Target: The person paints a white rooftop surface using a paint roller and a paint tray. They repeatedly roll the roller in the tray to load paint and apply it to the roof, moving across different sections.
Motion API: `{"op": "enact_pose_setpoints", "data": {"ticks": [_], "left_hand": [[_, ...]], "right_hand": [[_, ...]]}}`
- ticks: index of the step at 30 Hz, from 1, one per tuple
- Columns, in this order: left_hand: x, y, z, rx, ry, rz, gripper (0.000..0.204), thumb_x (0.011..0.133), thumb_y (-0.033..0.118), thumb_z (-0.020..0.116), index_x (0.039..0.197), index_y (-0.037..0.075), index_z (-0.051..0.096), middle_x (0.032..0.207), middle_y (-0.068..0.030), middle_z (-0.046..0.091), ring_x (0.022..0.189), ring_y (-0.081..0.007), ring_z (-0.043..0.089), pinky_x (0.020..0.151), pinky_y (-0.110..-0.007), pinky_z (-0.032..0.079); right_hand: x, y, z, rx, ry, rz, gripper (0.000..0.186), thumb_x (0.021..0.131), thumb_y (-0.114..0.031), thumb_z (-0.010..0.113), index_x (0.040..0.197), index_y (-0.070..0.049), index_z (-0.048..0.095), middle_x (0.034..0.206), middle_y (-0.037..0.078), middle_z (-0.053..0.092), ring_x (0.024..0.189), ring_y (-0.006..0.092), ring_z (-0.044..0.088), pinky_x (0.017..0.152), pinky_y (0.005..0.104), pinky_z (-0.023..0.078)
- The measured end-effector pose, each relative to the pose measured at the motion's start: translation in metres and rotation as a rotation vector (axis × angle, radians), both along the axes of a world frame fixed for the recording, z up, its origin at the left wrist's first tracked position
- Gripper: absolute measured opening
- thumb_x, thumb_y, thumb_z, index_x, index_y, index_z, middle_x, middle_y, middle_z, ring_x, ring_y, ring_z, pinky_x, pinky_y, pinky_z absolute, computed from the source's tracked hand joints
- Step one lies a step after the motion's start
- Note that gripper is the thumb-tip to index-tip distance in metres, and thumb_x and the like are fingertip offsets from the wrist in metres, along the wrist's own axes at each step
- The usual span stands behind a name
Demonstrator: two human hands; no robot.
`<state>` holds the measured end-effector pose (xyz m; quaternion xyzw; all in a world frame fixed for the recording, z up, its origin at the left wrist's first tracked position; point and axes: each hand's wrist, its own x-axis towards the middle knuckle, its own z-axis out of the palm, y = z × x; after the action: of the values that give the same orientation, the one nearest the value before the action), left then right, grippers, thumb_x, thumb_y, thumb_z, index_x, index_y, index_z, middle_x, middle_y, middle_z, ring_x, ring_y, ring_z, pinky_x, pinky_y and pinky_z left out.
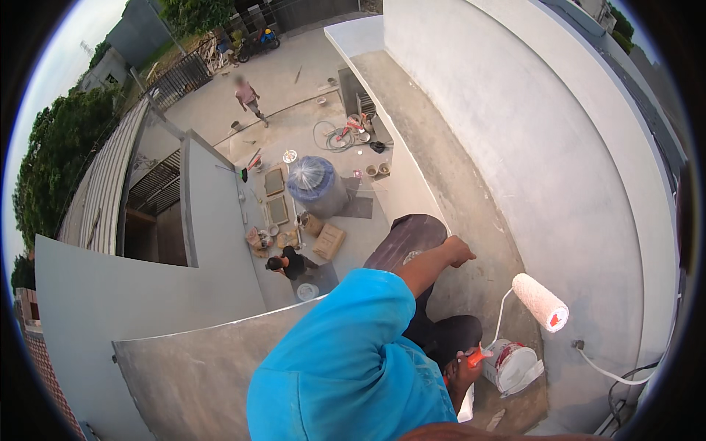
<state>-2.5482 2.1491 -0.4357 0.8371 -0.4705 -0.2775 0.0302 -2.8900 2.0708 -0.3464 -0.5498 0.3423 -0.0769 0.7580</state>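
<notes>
On a concrete ledge (471,184) beside a pale wall (537,125), a person in a blue shirt (338,360) sits or crouches; which of the two cannot be told. The right hand (460,371) is closed around the orange handle (479,356) of a paint roller (540,302). This grip leaves the bent white frame free and presumably serves to keep the wet-looking sleeve clear of fingers and clothing. The roller's sleeve is held in the air between the person and the wall, its red-centred end toward the viewer. A white bucket (509,365) rests on the ledge just beyond the right hand, probably so placed to be within easy reach; its contents are not visible. The left hand (460,252) extends past the raised knee (412,239), its fingers apparently curled. No object shows in it, but how far it is closed cannot be told. The forearm crosses over the leg, perhaps for support or balance, although contact is unclear.

In the yard below, a large cylinder (318,187) is wrapped in clear plastic, likely as protection from dust or splashes. Sacks (329,241) lie near it, as in a ground-level store. A co-worker in dark clothing (298,263) is beside them.
</notes>
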Motion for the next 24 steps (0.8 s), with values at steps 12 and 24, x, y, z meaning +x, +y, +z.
{"op": "enact_pose_setpoints", "data": {"ticks": [12, 24], "left_hand": [[0.018, 0.009, -0.003, 0.089, -0.031, 0.1, 0.051, 0.092, 0.014, 0.054, 0.14, 0.032, 0.053, 0.12, -0.0022, 0.068, 0.113, -0.0238, 0.064, 0.088, -0.043, 0.048], [0.034, 0.01, -0.013, 0.087, -0.028, 0.286, 0.038, 0.091, 0.015, 0.061, 0.127, 0.025, 0.062, 0.118, -0.001, 0.068, 0.111, -0.0248, 0.066, 0.086, -0.042, 0.052]], "right_hand": [[-0.01, 0.019, 0.014, -0.01, -0.056, -0.045, 0.021, 0.087, 0.004, 0.058, 0.096, -0.008, 0.044, 0.067, 0.007, 0.053, 0.032, 0.01, 0.041, 0.028, 0.0256, 0.034], [-0.003, 0.02, 0.017, -0.005, -0.016, -0.052, 0.022, 0.085, 0.005, 0.059, 0.097, -0.007, 0.045, 0.066, 0.005, 0.052, 0.036, 0.0093, 0.043, 0.03, 0.0249, 0.035]]}}
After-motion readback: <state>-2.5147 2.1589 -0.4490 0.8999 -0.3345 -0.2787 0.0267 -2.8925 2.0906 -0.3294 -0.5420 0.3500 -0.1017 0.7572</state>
